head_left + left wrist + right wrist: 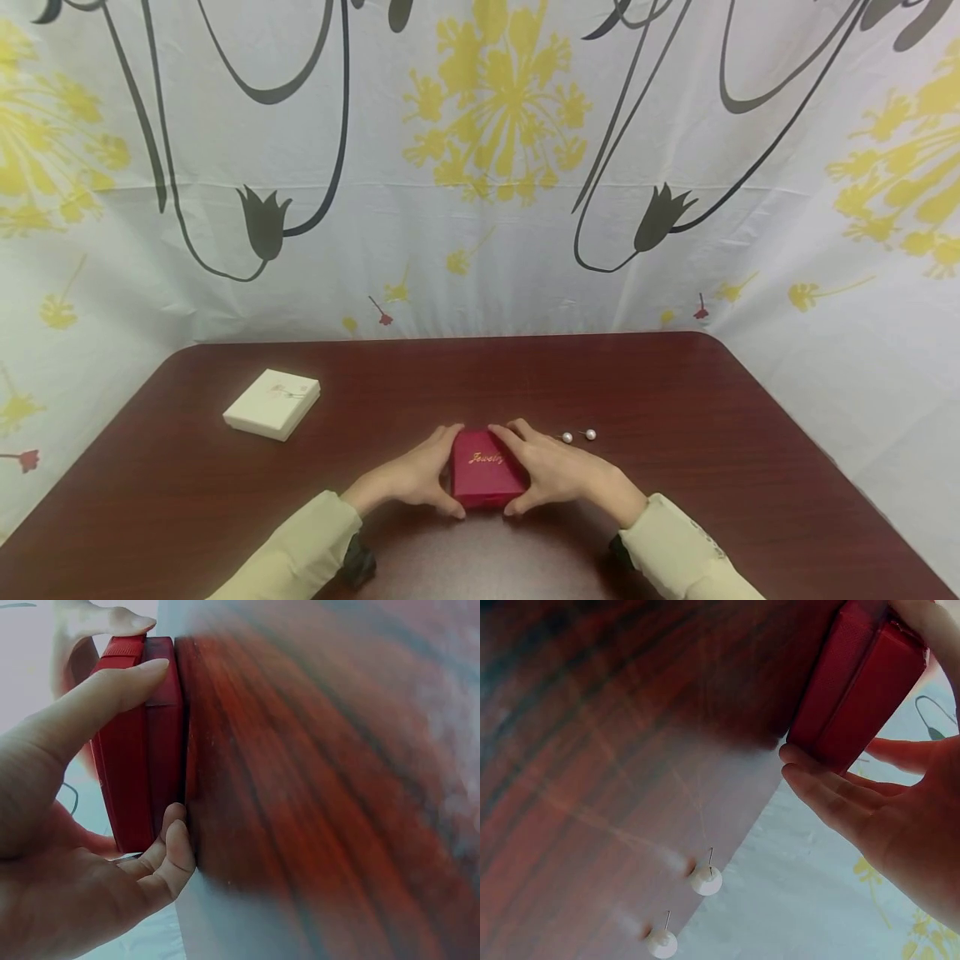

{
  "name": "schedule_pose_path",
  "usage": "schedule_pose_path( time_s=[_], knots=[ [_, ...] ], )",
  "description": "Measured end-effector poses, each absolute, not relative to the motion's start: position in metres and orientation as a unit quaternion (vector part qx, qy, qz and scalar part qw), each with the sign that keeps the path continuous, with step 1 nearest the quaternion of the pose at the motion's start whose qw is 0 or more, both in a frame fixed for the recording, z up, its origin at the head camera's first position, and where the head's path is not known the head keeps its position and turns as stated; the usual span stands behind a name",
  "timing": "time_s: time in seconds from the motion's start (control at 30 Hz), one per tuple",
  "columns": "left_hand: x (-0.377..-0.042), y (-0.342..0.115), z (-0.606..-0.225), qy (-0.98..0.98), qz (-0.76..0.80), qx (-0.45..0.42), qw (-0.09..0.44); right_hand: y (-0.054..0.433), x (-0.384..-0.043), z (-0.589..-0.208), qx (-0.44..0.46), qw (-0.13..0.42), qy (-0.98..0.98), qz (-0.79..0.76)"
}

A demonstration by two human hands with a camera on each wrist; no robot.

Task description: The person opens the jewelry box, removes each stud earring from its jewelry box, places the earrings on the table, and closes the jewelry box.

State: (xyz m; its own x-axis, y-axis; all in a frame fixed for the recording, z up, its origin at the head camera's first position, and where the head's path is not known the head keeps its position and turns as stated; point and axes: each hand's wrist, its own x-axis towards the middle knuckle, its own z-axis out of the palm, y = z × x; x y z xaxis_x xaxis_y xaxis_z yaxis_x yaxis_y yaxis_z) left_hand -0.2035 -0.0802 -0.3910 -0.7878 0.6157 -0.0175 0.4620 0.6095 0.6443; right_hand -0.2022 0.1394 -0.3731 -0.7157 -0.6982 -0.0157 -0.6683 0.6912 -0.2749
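Note:
A red jewelry box with gold lettering on its closed lid lies on the dark wooden table. My left hand grips its left side, thumb at the front edge and fingers round toward the back. On the opposite side my right hand holds the box the same way, its index finger overlapping the end of the lettering. The left wrist view shows the seam between lid and base of the red box, with the left thumb across it. Two pearl stud earrings lie on the table just beyond the right hand.
A white square box with a small floral print sits at the back left of the table. Behind the table's far edge hangs a pale curtain patterned with yellow and grey flowers.

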Motion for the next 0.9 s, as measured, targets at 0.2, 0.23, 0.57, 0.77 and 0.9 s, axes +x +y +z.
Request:
schedule_pose_path(
  time_s=[0.2,0.23,0.57,0.77,0.9],
  knots=[
    [-0.206,-0.08,-0.391,0.889,0.319,0.309,0.11,0.139,-0.205,-0.373,-0.376,0.062,0.915,-0.131],
    [-0.207,-0.08,-0.39,0.889,0.32,0.309,0.107,0.139,-0.205,-0.373,-0.375,0.062,0.915,-0.131],
    [-0.225,-0.08,-0.392,0.886,0.346,0.3,0.076,0.138,-0.225,-0.37,-0.36,0.049,0.922,-0.136],
    [-0.242,-0.079,-0.395,0.887,0.356,0.288,0.049,0.139,-0.24,-0.369,-0.34,0.038,0.926,-0.157],
    [-0.254,-0.076,-0.395,0.892,0.362,0.268,0.036,0.139,-0.249,-0.37,-0.32,0.04,0.931,-0.169]
  ],
)
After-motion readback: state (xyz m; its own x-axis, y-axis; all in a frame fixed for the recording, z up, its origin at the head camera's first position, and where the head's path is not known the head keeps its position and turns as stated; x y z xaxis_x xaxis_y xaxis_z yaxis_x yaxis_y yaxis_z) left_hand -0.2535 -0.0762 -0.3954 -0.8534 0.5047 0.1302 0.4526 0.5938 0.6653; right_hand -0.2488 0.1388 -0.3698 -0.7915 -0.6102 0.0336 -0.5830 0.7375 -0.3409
